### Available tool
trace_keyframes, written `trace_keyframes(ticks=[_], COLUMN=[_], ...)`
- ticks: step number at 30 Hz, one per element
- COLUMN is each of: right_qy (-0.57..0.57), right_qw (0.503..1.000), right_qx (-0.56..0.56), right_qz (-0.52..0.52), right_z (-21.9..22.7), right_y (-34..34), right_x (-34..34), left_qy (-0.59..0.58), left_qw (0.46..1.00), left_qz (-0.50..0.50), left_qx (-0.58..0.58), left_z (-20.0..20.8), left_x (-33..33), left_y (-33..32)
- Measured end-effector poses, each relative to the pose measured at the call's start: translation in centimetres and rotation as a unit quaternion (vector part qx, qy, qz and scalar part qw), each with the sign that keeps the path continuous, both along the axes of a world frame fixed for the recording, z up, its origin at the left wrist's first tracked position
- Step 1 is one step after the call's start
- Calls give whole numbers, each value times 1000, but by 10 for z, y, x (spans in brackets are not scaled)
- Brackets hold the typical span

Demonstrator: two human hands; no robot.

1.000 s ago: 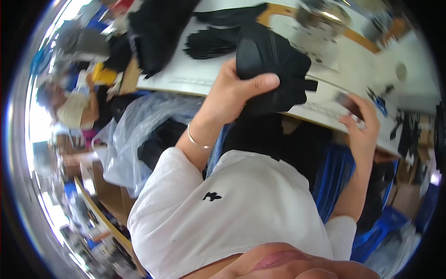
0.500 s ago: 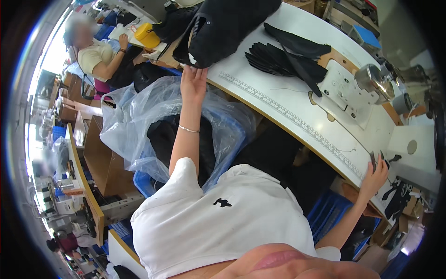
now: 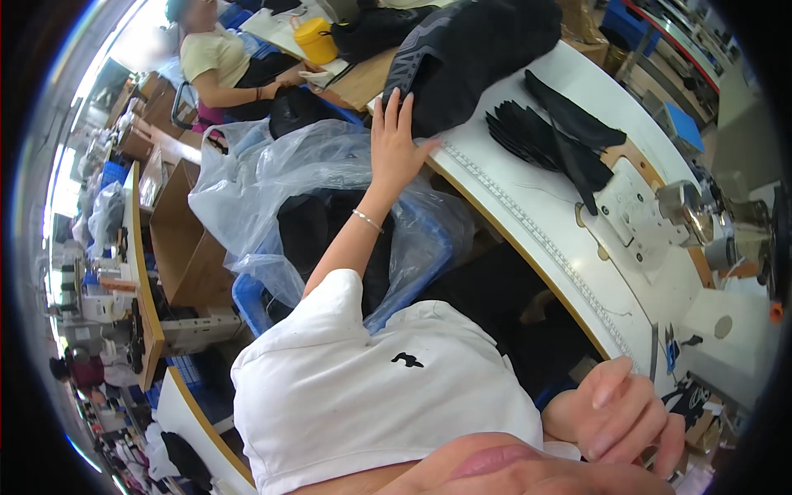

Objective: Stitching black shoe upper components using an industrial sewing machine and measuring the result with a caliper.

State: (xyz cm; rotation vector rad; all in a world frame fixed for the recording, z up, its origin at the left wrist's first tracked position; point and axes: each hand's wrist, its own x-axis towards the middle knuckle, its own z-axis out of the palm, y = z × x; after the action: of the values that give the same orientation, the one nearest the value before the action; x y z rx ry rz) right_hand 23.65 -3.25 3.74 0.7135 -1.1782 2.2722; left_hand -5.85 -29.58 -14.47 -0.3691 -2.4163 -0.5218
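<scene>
My left hand [image 3: 398, 144] reaches to the far edge of the white table, fingers stretched out. Its fingertips rest on the near edge of a large black fabric piece [image 3: 487, 62] with a grey pattern on its left side. My right hand [image 3: 623, 412] is raised near my chest at the lower right. Its fingers are loosely bent and apart, with nothing visible in them. Beyond it, small blue-handled snips [image 3: 671, 351] lie on the table. A fanned stack of black fabric pieces [image 3: 549, 136] lies between the large fabric and the sewing machine [image 3: 685, 206].
A measuring scale [image 3: 528, 223] runs along the table's near edge. Below my left arm stands a blue crate [image 3: 252, 301] lined with clear plastic [image 3: 239, 198], with black fabric inside. Another person [image 3: 216, 62] sits at the upper left beside a yellow container [image 3: 316, 41].
My right hand has left the snips at the table's right and come back toward my chest. My left hand has spread and turned over at the black fabric, whose patterned side now shows.
</scene>
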Motion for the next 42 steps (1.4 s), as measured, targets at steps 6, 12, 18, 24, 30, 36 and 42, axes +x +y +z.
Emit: trace_keyframes(ticks=[6, 12, 18, 24, 30, 36, 42], right_qy=[-18, -15, 52, 196, 216, 166, -369], right_qw=[994, 995, 989, 965, 970, 980, 867], right_qx=[-6, -16, -48, -172, -99, 103, 282], right_qz=[104, 101, 128, 20, -55, 29, -178], right_z=[5, 2, -5, -2, -19, -39, -130], right_y=[-4, 1, 10, -8, 12, 66, 85], right_x=[-4, 4, -3, -9, 10, 26, 102], left_qy=[38, -26, -20, 61, 122, 82, -132], left_qw=[991, 994, 987, 993, 990, 865, 809], left_qz=[-65, -81, -135, -96, 57, -469, -461], left_qx=[108, 72, 83, 37, -41, -157, -339], left_z=[10, 1, -7, -15, 35, 93, 83], left_x=[-31, -32, -35, -78, -25, 28, 22], left_y=[-4, -15, -18, 0, 57, 183, 237])
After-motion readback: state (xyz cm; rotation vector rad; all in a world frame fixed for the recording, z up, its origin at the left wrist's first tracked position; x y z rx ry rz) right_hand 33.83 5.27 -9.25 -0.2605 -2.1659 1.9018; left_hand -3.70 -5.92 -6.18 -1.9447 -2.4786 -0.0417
